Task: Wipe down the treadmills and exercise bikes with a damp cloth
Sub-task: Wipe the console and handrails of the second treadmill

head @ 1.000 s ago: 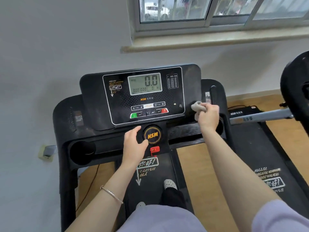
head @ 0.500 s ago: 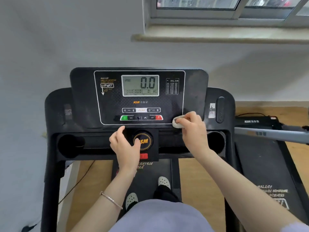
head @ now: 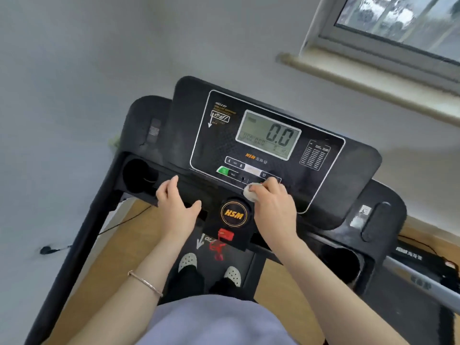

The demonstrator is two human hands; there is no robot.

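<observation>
I stand on a black treadmill whose console (head: 348, 175) fills the middle of the view, its grey display (head: 268, 134) reading 0.0. My right hand (head: 273, 207) grips a small balled-up white cloth (head: 252, 192) and presses it on the console's lower edge, over the button row just above the round orange HSM dial (head: 234, 214). My left hand (head: 175, 207) rests with straight fingers on the black tray bar left of the dial, holding nothing. A red safety key (head: 225, 235) hangs below the dial.
Cup wells sit at the tray's left (head: 138, 175) and right (head: 341, 262) ends. A second treadmill with a grey handrail (head: 423, 282) stands to the right. A white wall lies ahead, a window sill (head: 373, 80) upper right, and a cable (head: 119, 222) runs over the wooden floor at left.
My right hand slid the cloth leftwards from the console's right side to the button row above the dial. My left hand shifted left off the dial. The view tilted.
</observation>
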